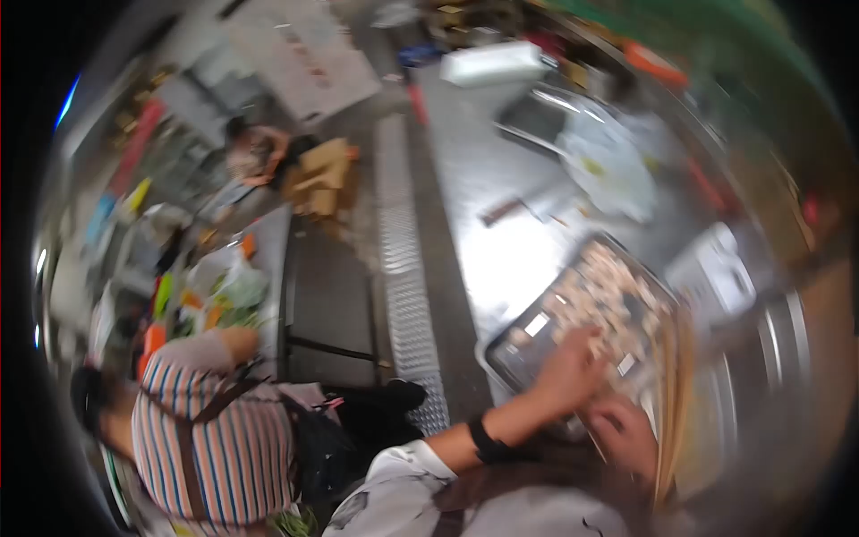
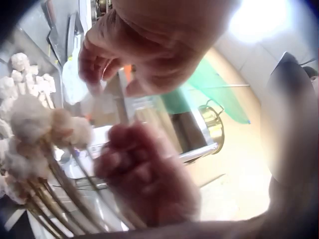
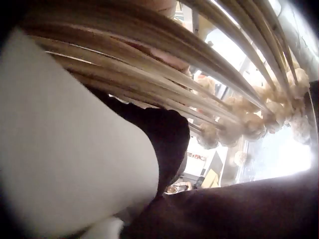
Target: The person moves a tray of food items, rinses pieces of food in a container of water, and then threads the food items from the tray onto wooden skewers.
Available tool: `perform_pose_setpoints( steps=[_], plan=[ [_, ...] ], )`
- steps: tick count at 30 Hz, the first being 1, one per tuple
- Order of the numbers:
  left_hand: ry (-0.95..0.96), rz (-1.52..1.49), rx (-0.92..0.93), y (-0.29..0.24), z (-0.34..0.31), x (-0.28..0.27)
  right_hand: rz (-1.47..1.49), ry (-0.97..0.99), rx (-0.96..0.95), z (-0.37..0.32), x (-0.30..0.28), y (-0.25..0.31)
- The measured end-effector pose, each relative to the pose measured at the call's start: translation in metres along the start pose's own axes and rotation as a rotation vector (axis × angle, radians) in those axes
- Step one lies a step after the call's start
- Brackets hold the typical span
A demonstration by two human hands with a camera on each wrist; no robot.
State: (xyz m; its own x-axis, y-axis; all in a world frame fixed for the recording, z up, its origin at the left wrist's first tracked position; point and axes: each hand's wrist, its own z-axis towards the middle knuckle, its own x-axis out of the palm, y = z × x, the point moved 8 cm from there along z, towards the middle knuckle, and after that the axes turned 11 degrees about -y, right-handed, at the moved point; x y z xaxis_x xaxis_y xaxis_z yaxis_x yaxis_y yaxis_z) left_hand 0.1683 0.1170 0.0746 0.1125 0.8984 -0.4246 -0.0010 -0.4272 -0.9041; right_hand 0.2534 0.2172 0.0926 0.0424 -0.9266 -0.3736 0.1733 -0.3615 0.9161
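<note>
On a steel counter lies a dark tray [image 1: 512, 345] covered with pale food pieces [image 1: 608, 286]. My left hand [image 1: 573, 362], a black band on its wrist, reaches over the tray's near part. In the left wrist view the left hand [image 2: 107, 82] has curled fingers, and blur hides whether they pinch a piece. My right hand [image 1: 626, 437], just below the tray, grips a bundle of bamboo skewers [image 1: 673, 403]. Pale balls are threaded on the skewers' ends [image 3: 249, 124], and the right hand [image 2: 144, 174] shows again holding the loaded skewers [image 2: 40, 134].
A person in a striped shirt [image 1: 210, 430] bends at the lower left beside a metal floor grating [image 1: 403, 268]. Farther along the counter lie a clear plastic bag [image 1: 608, 166] and a white box [image 1: 492, 64]. Cardboard boxes [image 1: 318, 174] sit on the floor.
</note>
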Motion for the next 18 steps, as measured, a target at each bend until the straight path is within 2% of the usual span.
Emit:
perform_pose_setpoints(
  steps=[1,2,4,11,14,18],
  plan=[
    [0.099,-0.181,0.008,-0.004,0.001,0.012,-0.022,0.013,0.015,0.001,-0.001,0.001],
    [0.291,-0.504,-0.304,0.001,-0.005,0.033,-0.025,0.029,0.037,-0.002,0.000,-0.003],
    [0.397,-0.714,-0.335,-0.021,-0.013,0.046,-0.008,0.031,0.041,-0.008,0.004,-0.004],
    [0.373,-0.721,-0.401,-0.031,-0.007,0.063,0.097,0.107,0.092,-0.002,0.012,-0.002],
    [0.377,-0.678,-0.403,-0.029,-0.005,0.061,0.145,0.048,0.042,-0.001,0.009,-0.003],
    [0.377,-0.750,-0.443,-0.029,-0.005,0.065,0.090,0.077,0.084,-0.003,0.009,-0.009]
  ],
)
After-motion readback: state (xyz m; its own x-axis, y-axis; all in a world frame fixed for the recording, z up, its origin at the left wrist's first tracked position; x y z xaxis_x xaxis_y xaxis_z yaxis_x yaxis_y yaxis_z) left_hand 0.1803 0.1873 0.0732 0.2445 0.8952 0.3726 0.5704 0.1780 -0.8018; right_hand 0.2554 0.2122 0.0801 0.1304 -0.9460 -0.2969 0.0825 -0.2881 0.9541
